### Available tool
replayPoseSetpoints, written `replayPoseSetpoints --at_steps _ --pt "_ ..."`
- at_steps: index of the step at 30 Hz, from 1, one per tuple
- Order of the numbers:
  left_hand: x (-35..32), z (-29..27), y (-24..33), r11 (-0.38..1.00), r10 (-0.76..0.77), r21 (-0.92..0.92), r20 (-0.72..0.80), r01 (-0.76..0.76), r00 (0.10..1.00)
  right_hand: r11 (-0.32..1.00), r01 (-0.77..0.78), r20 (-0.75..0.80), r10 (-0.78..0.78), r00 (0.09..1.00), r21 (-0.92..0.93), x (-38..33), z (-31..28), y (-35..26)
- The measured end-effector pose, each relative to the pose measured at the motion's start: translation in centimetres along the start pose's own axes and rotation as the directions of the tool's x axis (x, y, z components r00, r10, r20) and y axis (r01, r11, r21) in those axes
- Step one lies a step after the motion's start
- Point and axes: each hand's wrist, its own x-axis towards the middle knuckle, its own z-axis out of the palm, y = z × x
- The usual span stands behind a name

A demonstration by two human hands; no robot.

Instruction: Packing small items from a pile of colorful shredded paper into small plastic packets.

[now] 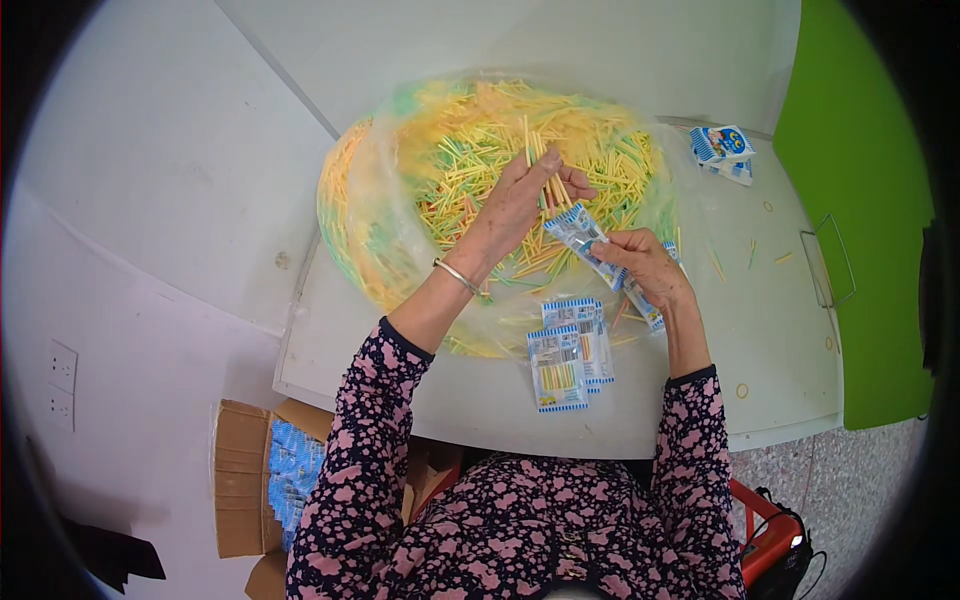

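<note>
At the lower left, a cardboard box (240,480) holds blue packets (295,465); to its right, on the pale surface (470,415), sits a large clear bag (388,200) full of coloured sticks (455,185). Over it, the left hand (520,200) grips a small bunch of sticks (556,190) between thumb and fingers. Nearer the person lie filled packets (558,372), overlapping. The bunch's lower ends reach the upper edge of a blue-and-white packet (577,232), pinched at its side by the right hand (645,265); the step looks like feeding sticks in. The next move seems to call for lining up the ends and keeping the packet's mouth spread; whether it gapes, I cannot tell. More packets (722,148) lie far right.
</note>
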Motion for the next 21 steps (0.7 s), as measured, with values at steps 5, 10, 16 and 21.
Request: replayPoseSetpoints --at_steps 5,10,16,21 --pt "-0.8 0.6 -0.6 0.992 -0.061 -0.114 -0.05 0.055 0.997 0.999 0.02 0.028 -0.02 0.999 -0.028 0.2 -0.2 0.6" --pt "-1.3 1.8 -1.1 0.995 -0.047 -0.092 -0.071 0.04 0.996 0.999 0.039 0.05 -0.041 0.998 0.025 0.1 0.0 0.6" --pt "-1.5 0.8 -2.1 0.998 -0.012 0.056 0.013 0.011 1.0 0.995 0.079 0.013 -0.08 0.997 0.068 0.0 0.5 0.4" --pt "-0.8 -0.4 -2.2 0.935 -0.094 -0.339 0.042 0.102 0.995 0.988 0.117 -0.066 -0.111 0.992 0.098 0.4 1.1 0.4"
